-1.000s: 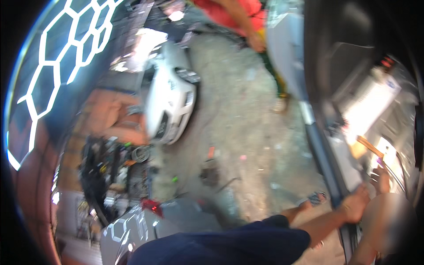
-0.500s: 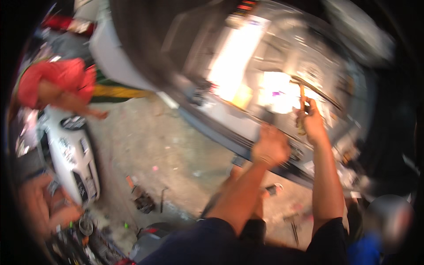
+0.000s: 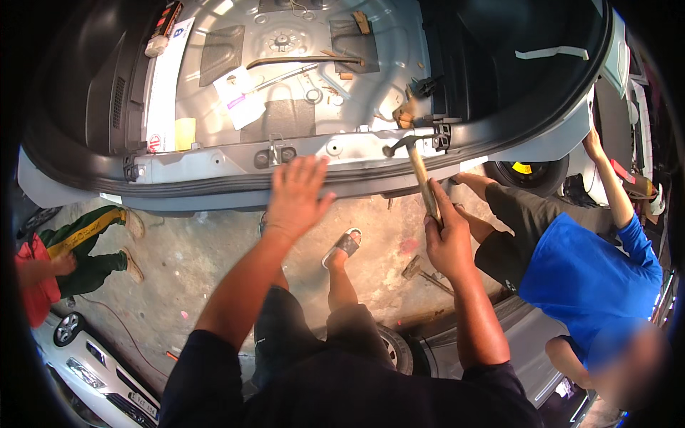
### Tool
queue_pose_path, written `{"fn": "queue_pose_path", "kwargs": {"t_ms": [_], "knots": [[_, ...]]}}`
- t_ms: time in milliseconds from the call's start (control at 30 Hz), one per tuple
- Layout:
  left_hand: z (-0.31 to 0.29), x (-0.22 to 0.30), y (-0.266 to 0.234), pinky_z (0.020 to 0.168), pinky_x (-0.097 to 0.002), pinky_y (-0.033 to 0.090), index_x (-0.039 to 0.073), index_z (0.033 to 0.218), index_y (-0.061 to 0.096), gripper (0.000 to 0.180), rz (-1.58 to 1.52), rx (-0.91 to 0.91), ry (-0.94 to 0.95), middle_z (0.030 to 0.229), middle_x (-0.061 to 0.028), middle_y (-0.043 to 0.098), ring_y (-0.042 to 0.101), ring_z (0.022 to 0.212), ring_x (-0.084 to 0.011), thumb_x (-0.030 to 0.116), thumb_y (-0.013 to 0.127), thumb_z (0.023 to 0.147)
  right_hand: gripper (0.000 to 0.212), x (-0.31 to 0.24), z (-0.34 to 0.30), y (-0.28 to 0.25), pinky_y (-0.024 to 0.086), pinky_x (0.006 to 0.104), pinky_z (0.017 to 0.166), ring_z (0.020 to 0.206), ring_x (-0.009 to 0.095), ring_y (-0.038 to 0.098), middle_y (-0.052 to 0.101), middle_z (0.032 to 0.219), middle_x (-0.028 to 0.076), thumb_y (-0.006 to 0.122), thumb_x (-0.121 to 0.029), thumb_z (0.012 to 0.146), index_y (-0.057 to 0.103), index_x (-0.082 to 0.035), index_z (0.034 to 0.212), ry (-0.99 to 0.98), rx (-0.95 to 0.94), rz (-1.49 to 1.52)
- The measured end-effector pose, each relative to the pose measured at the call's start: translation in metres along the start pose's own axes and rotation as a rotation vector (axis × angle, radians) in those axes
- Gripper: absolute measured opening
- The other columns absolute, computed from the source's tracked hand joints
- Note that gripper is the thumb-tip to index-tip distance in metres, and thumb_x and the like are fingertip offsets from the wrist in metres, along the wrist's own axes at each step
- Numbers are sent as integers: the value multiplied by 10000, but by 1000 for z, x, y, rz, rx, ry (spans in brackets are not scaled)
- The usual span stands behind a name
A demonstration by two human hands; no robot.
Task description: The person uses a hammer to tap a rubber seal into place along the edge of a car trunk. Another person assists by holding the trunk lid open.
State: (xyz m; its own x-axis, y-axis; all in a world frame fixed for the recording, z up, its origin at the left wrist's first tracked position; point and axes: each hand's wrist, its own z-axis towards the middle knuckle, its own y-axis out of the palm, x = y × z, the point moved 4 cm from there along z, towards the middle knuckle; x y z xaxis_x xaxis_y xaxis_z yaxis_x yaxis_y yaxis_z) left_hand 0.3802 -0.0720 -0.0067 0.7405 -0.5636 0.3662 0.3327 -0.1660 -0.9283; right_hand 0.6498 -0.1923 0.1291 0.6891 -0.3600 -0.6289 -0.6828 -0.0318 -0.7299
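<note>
The right hand [image 3: 451,246] grips and partly hides a wooden-handled, dark-metal hammer [image 3: 421,175], slanting forward-left, head foremost. The left hand [image 3: 296,200] spreads open.

The hammer [image 3: 419,175] has a dark metal head [image 3: 409,144] and a pale wooden handle [image 3: 421,176]. It slants, head toward eleven o'clock, handle running down toward five, its lower part wrapped by the right grip [image 3: 448,239]. One end of the head is a round knob facing roughly nine o'clock; the other, slimmer, faces between two and three. The head shows over the sill [image 3: 371,151]; whether they touch cannot be told.

The sill is silver-grey, runs from nine to three, and has a black seal [image 3: 371,173] along its six o'clock side. Its metal latch [image 3: 274,151] lies at eleven from the left grip [image 3: 296,196], palm down at the sill, fingers spread.
</note>
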Motion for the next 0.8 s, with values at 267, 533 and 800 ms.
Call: {"fn": "queue_pose_path", "kwargs": {"t_ms": [267, 533, 800], "knots": [[-35, 33, 52, 1312, -659, 274, 110, 1445, 698, 554, 90, 64, 9, 1379, -49, 644, 479, 1491, -310, 268, 798, 923, 734, 0, 13, 2, 584, 557, 913, 1060, 501, 731, 742, 1217, 269, 643, -21, 1017, 478, -222, 1704, 11, -122, -146], [-46, 29, 64, 1308, -655, 312, 138, 1420, 725, 488, 148, 166, 23, 1344, -19, 682, 542, 1404, -287, 225, 792, 944, 740, -16, 5, 35, 603, 549, 827, 931, 448, 736, 710, 1048, 194, 653, -24, 1011, 478, -228, 1699, -252, 9, -62], [-52, 21, 69, 1310, -635, 324, 155, 1443, 707, 536, 154, 172, 23, 1362, -3, 684, 556, 1389, -269, 253, 825, 929, 704, -84, 26, -2, 621, 492, 845, 994, 424, 767, 755, 1173, 208, 656, 28, 984, 561, -188, 1646, -382, 134, 102]]}}
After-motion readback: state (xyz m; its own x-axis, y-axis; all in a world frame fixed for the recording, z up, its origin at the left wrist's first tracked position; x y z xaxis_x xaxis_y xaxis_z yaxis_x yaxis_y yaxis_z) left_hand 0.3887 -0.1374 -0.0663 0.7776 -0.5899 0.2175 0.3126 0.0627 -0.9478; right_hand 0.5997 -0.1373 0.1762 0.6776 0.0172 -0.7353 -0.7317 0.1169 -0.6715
